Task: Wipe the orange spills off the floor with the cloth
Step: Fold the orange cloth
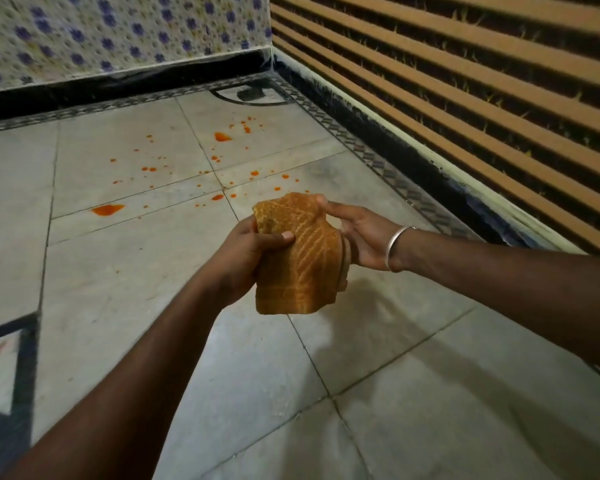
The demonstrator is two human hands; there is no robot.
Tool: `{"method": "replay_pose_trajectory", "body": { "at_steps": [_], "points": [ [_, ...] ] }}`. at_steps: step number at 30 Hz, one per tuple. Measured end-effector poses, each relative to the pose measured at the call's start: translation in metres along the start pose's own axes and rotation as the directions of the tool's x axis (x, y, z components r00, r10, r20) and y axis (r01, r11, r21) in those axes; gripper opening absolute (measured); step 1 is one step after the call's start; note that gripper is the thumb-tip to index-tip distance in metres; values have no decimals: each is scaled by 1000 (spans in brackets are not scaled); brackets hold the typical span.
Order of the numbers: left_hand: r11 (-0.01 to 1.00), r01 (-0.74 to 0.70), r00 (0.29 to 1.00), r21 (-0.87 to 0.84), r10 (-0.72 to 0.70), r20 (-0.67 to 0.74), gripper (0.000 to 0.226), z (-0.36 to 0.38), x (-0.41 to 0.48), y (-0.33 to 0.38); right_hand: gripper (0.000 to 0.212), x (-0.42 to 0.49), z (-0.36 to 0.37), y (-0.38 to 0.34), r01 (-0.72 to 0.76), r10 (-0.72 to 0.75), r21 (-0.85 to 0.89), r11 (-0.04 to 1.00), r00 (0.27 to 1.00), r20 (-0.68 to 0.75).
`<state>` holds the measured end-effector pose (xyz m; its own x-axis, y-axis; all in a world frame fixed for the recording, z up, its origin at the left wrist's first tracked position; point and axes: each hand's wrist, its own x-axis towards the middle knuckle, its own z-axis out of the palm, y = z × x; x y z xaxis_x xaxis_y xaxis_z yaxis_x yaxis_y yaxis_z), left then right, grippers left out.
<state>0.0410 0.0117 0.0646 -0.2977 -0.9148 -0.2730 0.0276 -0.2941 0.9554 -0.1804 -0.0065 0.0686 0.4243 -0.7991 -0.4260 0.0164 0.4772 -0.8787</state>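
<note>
Two hands meet mid-air above the grey tiled floor [136, 289]: your left hand [246, 258] grips the folded, ribbed orange cloth [302, 258], thumb across it; your right hand [357, 233] pinches its top edge. Glossy orange spills [107, 209] dot the tiles beyond.

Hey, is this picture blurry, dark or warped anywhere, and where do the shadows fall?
Head view: dim, warm light; the cloth and spills read clearly, the patterned wall and left edge are smeared; wide-angle bending curves the slatted wall; arm shadows fall on the floor right of the cloth.
</note>
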Motion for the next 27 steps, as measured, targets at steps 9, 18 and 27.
{"method": "replay_pose_trajectory", "body": {
  "at_steps": [9,18,27],
  "points": [
    [983,-6,959,186,59,-278,45,-15,-3,-3,64,11,28,11,229,-337,-492,840,931,-141],
    [777,23,941,629,197,-277,57,-29,-17,-17,43,26,36,15,172,-447,-887,428,893,-42],
    [671,91,976,736,87,-199,31,-38,-18,-16,19,26,33,4,185,-280,-937,297,955,100]
  ]
}}
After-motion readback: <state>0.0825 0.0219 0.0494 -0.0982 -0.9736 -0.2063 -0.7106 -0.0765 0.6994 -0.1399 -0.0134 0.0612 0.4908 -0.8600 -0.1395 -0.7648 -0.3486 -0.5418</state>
